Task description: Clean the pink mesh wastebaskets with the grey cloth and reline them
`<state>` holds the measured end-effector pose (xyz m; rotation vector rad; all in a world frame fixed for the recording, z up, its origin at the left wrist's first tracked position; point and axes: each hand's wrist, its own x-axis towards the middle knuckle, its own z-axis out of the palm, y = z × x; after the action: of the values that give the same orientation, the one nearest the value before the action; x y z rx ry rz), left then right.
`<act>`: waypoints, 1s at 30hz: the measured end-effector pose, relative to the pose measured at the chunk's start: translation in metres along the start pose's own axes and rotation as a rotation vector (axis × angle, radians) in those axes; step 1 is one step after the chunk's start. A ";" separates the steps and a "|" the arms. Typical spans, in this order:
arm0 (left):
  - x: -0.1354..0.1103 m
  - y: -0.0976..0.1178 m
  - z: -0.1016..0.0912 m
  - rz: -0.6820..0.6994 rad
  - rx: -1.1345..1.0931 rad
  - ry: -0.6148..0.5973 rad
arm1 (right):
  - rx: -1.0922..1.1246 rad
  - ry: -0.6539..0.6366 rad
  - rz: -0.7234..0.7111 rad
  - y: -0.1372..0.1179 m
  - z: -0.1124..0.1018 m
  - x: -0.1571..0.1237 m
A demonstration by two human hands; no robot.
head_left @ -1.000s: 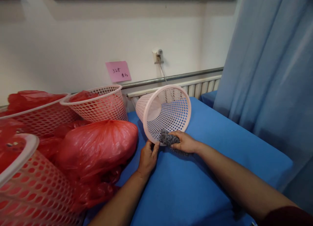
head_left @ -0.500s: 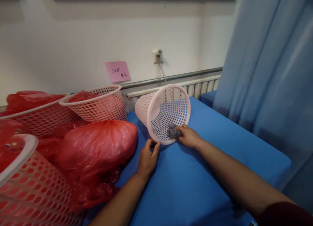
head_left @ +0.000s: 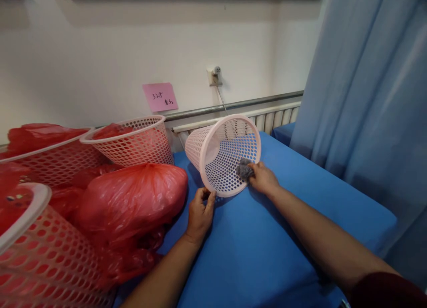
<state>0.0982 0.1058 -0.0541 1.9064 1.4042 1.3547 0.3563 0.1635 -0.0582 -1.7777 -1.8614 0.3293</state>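
A pale pink perforated plastic basket (head_left: 204,146) lies on its side on the blue-covered surface (head_left: 240,250), its round mouth turned toward me. My left hand (head_left: 200,212) grips the lower left of the basket's rim between thumb and fingers. In my right hand (head_left: 263,178) is a bunched grey cloth (head_left: 244,169), held at the lower right of the rim and against the inner wall. Part of the cloth is hidden in my fingers.
A stuffed red plastic bag (head_left: 133,197) lies left of my left hand. Around it stand more pink baskets with red bags, one at the back (head_left: 143,141) and one at the front left (head_left: 50,254). A blue curtain (head_left: 353,99) hangs at the right; a radiator (head_left: 283,114) runs behind.
My right hand has moved the grey cloth to the right and slightly up along the rim. My left hand keeps its grip, shifted very slightly left.
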 end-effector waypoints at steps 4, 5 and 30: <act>-0.001 -0.010 0.009 -0.046 -0.076 -0.170 | 0.423 -0.256 -0.282 -0.024 0.029 -0.017; -0.001 -0.012 0.010 -0.055 -0.094 -0.191 | 0.492 -0.281 -0.333 -0.026 0.032 -0.019; 0.004 -0.004 -0.002 -0.030 -0.006 0.045 | 0.005 0.020 -0.090 0.000 -0.006 -0.003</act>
<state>0.0941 0.1107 -0.0543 1.8547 1.4424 1.3946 0.3600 0.1594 -0.0537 -1.6821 -1.9176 0.2809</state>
